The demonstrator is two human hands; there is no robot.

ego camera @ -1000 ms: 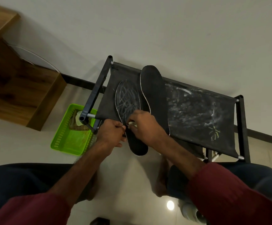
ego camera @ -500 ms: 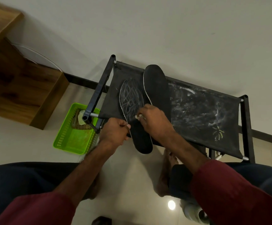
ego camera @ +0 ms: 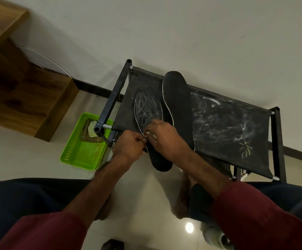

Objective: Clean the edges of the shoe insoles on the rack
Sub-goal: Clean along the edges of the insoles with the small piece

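Two black insoles lie on the black fabric rack [ego camera: 224, 123]. The left insole [ego camera: 147, 105] is streaked with white marks and its heel hangs over the rack's front edge. The right insole [ego camera: 178, 98] is plain black with a pale rim. My left hand [ego camera: 128, 146] pinches the left insole's left edge near its middle. My right hand [ego camera: 164, 139] pinches a small whitish wad [ego camera: 149, 133], pressed against that same edge. The two hands touch each other there.
A green plastic basket [ego camera: 74, 156] holding a cloth sits on the floor left of the rack. A wooden cabinet [ego camera: 20, 83] stands at the far left. White smears cover the rack fabric. My knees and bare feet are below, with a pale shoe [ego camera: 217, 235] at bottom right.
My right hand with the wad has shifted slightly along the left insole's edge, and my left hand stays gripping beside it. The camera view moved a little.
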